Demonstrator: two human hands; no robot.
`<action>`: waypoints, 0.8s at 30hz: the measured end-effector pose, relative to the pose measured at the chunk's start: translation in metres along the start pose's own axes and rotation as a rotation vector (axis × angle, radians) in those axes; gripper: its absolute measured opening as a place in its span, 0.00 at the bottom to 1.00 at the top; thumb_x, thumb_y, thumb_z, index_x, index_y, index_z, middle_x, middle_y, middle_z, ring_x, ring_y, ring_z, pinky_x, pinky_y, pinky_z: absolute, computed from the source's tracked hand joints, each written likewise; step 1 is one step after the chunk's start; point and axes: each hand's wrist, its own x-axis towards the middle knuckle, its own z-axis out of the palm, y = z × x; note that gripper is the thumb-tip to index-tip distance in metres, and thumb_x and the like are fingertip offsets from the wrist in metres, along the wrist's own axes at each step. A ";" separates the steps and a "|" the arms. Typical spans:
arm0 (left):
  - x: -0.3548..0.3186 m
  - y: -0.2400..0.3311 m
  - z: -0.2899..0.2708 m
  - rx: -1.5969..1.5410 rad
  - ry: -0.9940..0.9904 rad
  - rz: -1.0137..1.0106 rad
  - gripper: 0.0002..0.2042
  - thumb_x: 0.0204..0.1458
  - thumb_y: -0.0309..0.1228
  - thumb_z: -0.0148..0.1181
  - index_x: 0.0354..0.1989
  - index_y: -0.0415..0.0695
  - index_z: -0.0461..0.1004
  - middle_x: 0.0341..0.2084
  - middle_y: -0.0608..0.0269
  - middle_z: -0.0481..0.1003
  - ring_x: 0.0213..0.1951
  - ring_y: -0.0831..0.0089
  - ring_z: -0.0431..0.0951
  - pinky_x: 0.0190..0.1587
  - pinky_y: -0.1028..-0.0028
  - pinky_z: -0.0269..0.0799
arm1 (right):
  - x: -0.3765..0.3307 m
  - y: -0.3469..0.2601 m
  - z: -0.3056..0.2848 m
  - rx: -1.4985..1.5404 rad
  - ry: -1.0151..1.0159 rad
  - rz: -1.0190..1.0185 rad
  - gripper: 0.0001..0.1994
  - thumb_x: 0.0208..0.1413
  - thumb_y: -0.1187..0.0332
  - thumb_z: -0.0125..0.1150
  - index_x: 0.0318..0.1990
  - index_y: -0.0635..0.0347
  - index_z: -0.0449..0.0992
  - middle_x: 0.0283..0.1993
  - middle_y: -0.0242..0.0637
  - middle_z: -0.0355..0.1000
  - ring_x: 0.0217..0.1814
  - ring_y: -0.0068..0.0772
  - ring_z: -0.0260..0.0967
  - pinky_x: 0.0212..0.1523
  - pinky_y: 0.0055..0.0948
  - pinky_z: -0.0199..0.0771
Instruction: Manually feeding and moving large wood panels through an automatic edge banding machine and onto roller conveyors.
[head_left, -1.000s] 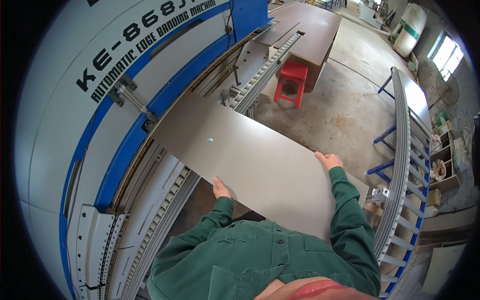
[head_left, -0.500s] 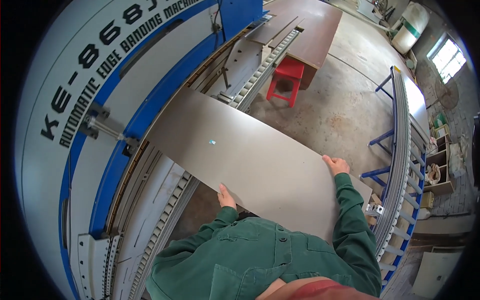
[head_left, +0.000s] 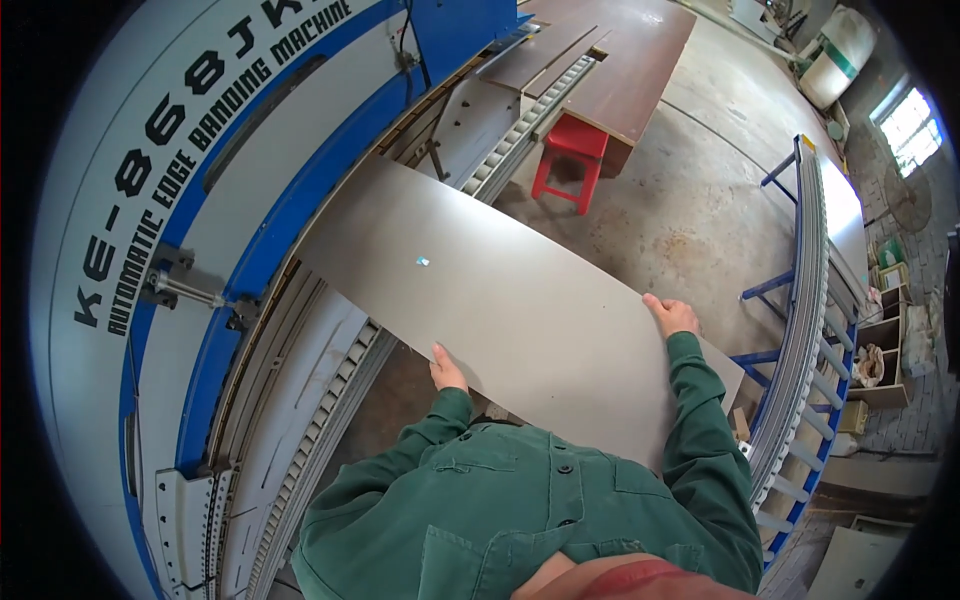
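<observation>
A long grey board (head_left: 520,310) lies flat across in front of me, its left end against the edge of a white and blue edge banding machine (head_left: 290,195). A small shiny sticker (head_left: 423,261) is on its top face. My left hand (head_left: 448,369) grips the near long edge, thumb on top and the other fingers hidden beneath. At the far right part of the board, my right hand (head_left: 674,317) is closed over the far edge, with some fingers out of sight.
Roller rails (head_left: 340,400) run out beside the machine. Beyond the board are a red stool (head_left: 572,160) and a brown table (head_left: 630,70) bearing panels. A blue-framed roller conveyor (head_left: 805,340) stands at right, with shelves (head_left: 880,340) behind it.
The board has shifted slightly away from me along the machine, both hands moving with it and keeping their grip. My view has also turned a little.
</observation>
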 end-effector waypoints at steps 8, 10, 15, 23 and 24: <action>0.011 0.016 0.053 0.065 0.123 -0.015 0.36 0.43 0.55 0.34 0.40 0.24 0.57 0.38 0.36 0.61 0.43 0.51 0.61 0.45 0.68 0.55 | 0.055 0.011 -0.011 -0.021 -0.057 -0.017 0.30 0.34 0.37 0.43 0.19 0.61 0.70 0.21 0.46 0.66 0.28 0.45 0.63 0.31 0.36 0.61; 0.014 0.022 0.067 0.029 0.151 -0.009 0.36 0.43 0.55 0.34 0.40 0.23 0.57 0.39 0.36 0.61 0.43 0.51 0.60 0.45 0.68 0.55 | 0.067 0.009 -0.017 -0.007 -0.063 -0.018 0.30 0.34 0.37 0.43 0.20 0.61 0.71 0.22 0.45 0.67 0.30 0.44 0.64 0.32 0.35 0.61; 0.022 0.036 0.100 -0.041 0.183 0.005 0.35 0.44 0.54 0.35 0.40 0.23 0.57 0.39 0.36 0.61 0.44 0.50 0.60 0.45 0.68 0.55 | 0.099 0.013 -0.025 -0.005 -0.071 -0.030 0.30 0.34 0.37 0.42 0.22 0.60 0.71 0.25 0.44 0.67 0.33 0.44 0.64 0.34 0.34 0.61; 0.018 0.068 0.155 0.002 0.323 0.026 0.32 0.45 0.51 0.36 0.41 0.26 0.55 0.38 0.36 0.60 0.42 0.51 0.61 0.44 0.67 0.56 | 0.152 0.035 -0.038 -0.049 -0.103 -0.101 0.30 0.36 0.37 0.39 0.24 0.59 0.72 0.28 0.45 0.67 0.35 0.43 0.63 0.36 0.36 0.61; 0.016 0.072 0.162 -0.039 0.350 0.028 0.31 0.45 0.50 0.37 0.42 0.27 0.54 0.38 0.36 0.60 0.41 0.52 0.62 0.43 0.67 0.57 | 0.159 0.039 -0.042 -0.053 -0.104 -0.104 0.30 0.36 0.37 0.39 0.24 0.59 0.72 0.28 0.45 0.67 0.35 0.43 0.63 0.36 0.36 0.61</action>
